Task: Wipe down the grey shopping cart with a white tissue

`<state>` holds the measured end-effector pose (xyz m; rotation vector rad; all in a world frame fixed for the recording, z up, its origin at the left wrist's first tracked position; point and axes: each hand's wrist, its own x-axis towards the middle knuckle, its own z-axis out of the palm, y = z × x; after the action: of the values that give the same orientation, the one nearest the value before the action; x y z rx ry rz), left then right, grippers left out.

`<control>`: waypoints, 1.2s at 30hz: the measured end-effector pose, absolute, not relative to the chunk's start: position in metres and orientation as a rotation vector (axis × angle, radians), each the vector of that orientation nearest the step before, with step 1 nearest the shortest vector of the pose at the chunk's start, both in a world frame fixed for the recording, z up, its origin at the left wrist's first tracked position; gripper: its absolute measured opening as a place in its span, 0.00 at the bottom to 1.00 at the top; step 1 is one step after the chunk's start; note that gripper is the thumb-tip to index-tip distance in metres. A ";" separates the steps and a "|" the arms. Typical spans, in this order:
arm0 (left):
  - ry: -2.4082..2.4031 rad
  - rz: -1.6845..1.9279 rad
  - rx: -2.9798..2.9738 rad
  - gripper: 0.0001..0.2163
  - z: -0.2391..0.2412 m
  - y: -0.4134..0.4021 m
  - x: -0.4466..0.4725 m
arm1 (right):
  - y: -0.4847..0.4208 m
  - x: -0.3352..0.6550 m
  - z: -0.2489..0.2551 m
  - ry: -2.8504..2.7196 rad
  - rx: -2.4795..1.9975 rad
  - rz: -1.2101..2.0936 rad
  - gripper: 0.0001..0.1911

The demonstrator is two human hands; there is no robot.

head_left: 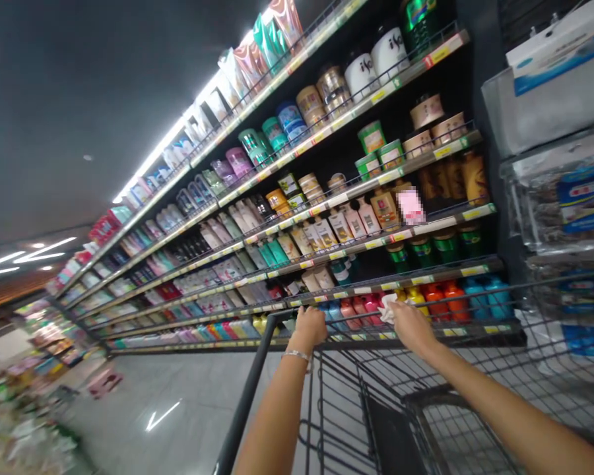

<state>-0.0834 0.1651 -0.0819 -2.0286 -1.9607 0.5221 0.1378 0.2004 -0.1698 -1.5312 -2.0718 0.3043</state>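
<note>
My left hand point(311, 328), with a bracelet point(297, 356) at the wrist, is closed over the rim of a black wire shopping cart point(251, 389). To its right, my right hand point(414, 330) pinches a crumpled white tissue point(389, 308) just above the same rim. Whether the right hand also touches the wire cannot be made out. Inside the cart, below and between my forearms, a dark flat panel point(389, 429) shows among the wires.
Long shelves point(346, 254) of bottles, jars and pouches run beyond the cart toward the far left. Packaged goods point(581, 198) hang at the right. Grey floor point(178, 402) lies to the left, with a pink crate point(103, 381) and blurred displays point(34, 435) farther off.
</note>
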 end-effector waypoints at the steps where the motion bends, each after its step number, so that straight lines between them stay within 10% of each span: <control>1: -1.960 0.499 -2.005 0.17 -0.076 0.161 -0.091 | 0.201 0.136 -0.170 -2.075 -1.524 0.293 0.19; 36: -2.088 0.521 -1.827 0.17 -0.089 0.159 -0.122 | 0.185 -0.004 -0.196 -2.483 -0.964 -0.014 0.24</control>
<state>-0.1222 0.1585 -0.0889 -1.8274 -2.0883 0.5208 -0.0036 0.1852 -0.1961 -0.9636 -2.4832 -0.0139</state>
